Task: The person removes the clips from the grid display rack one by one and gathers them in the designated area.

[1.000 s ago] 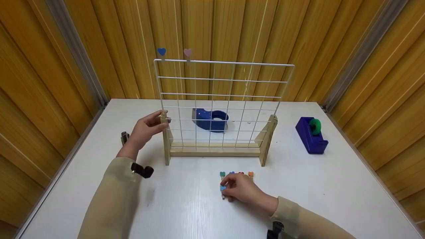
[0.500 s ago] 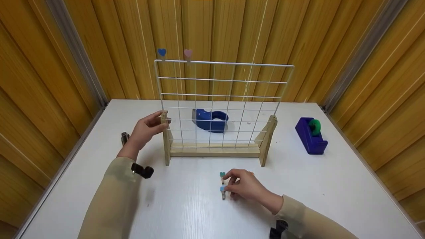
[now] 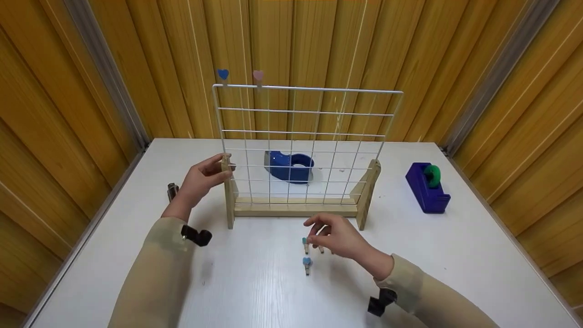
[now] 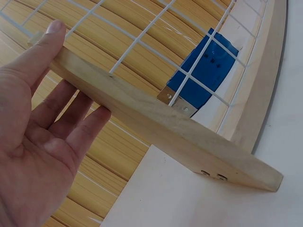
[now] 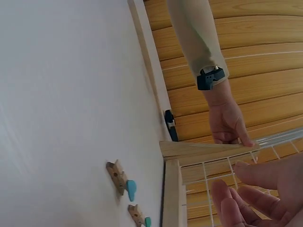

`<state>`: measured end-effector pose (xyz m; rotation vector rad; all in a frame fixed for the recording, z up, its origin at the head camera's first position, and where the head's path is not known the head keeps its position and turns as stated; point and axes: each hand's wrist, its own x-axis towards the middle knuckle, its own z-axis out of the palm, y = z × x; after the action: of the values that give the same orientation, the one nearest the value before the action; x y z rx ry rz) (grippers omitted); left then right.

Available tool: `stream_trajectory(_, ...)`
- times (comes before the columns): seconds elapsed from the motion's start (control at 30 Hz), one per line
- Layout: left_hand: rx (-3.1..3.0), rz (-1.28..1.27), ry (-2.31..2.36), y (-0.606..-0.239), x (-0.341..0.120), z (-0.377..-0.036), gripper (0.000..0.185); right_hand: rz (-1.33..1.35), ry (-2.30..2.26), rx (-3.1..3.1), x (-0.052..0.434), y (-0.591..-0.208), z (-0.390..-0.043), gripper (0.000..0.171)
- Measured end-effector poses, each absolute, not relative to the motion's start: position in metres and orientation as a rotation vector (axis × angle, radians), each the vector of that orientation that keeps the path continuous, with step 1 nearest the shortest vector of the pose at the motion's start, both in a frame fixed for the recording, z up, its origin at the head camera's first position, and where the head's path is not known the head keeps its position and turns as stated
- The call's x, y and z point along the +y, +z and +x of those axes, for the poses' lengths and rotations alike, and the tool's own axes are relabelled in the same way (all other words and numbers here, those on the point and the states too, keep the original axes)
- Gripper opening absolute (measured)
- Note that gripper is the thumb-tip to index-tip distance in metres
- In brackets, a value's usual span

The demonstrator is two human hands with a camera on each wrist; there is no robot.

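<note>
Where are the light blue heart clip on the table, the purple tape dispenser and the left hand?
light blue heart clip (image 3: 307,262): head view, on its heart.
purple tape dispenser (image 3: 426,191): head view, on its side wall.
left hand (image 3: 200,178): head view, on the back of the hand.

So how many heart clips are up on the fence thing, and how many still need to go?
Two are up: a blue clip and a pink clip on the grid's top wire. The left hand steadies the stand's post. The right hand hovers empty above the clips on the table.
</note>
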<state>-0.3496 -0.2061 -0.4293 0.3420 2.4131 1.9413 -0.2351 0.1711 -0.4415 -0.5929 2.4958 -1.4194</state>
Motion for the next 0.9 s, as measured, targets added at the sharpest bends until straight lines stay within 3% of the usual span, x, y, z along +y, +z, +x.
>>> stream_trajectory(0.9,2.404,0.318,1.940,-0.430,-0.206,-0.350,0.063,-0.870,-1.533,2.664,0.145,-0.337,-0.252,0.030)
